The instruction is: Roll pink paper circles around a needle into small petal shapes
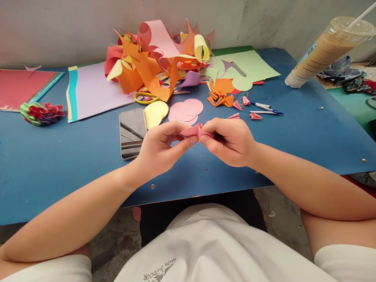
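Observation:
A small piece of pink paper (192, 131), curled and folded, is pinched between both of my hands above the near side of the table. My left hand (164, 145) grips its left end with thumb and forefinger. On its right end, the thumb and fingers of my right hand (229, 141) are closed. Just beyond lie flat pink paper circles (188, 109) and yellow paper circles (155, 113). Folded pink pieces (255, 116) and a pile of small orange paper cones (220, 98) rest past my right hand. Parts of the held paper are hidden by my fingers.
A phone (132, 133) lies beside my left hand. Behind are yellow-handled scissors (147, 98), a heap of paper scraps (158, 55) and coloured sheets (96, 92). Two pens (266, 112) lie to the right. An iced drink cup (326, 51) stands at the back right; a ruffled flower (42, 113) sits left.

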Demonstrator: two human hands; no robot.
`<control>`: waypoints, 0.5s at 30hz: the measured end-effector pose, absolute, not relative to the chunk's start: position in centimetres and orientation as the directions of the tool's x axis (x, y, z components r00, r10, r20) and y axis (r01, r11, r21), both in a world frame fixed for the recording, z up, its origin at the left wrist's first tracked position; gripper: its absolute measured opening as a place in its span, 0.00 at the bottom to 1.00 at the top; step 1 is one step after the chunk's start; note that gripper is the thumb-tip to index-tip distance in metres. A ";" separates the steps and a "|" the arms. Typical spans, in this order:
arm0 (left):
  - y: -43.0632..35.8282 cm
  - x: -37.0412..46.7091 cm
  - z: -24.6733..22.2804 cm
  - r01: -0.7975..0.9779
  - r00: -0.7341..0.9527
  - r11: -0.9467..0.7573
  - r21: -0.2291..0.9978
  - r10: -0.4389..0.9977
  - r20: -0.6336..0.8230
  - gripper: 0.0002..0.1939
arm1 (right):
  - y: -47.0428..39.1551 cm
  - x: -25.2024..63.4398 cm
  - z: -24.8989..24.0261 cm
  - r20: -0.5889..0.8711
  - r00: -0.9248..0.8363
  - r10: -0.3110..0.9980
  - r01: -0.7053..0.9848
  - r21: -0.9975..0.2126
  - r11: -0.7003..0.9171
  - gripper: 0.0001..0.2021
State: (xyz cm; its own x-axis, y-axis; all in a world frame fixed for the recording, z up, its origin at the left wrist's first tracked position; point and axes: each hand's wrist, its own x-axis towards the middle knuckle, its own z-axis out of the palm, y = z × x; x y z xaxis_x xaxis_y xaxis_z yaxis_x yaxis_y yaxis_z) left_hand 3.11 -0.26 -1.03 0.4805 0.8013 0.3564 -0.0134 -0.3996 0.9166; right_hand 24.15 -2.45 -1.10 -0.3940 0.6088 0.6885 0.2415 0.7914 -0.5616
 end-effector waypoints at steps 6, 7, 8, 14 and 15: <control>-0.3 3.2 -0.5 -0.023 0.461 -0.297 0.955 0.844 0.274 0.07 | -2.3 24.1 -1.2 0.683 -0.372 0.628 0.300 -0.552 0.778 0.07; -0.3 3.2 -0.4 -0.035 0.467 -0.274 0.961 0.846 0.259 0.06 | -2.3 24.1 -1.2 0.682 -0.367 0.632 0.310 -0.551 0.775 0.07; -0.3 3.2 -0.3 -0.049 0.473 -0.252 0.967 0.847 0.244 0.05 | -2.3 24.1 -1.2 0.682 -0.360 0.637 0.320 -0.551 0.771 0.07; -0.2 3.3 -0.3 -0.083 0.463 -0.172 0.982 0.866 0.191 0.09 | -2.2 24.1 -1.4 0.704 -0.317 0.635 0.368 -0.526 0.767 0.08; -0.2 3.3 -0.4 -0.074 0.456 -0.169 0.983 0.871 0.184 0.10 | -2.2 24.1 -1.4 0.703 -0.315 0.638 0.380 -0.523 0.763 0.08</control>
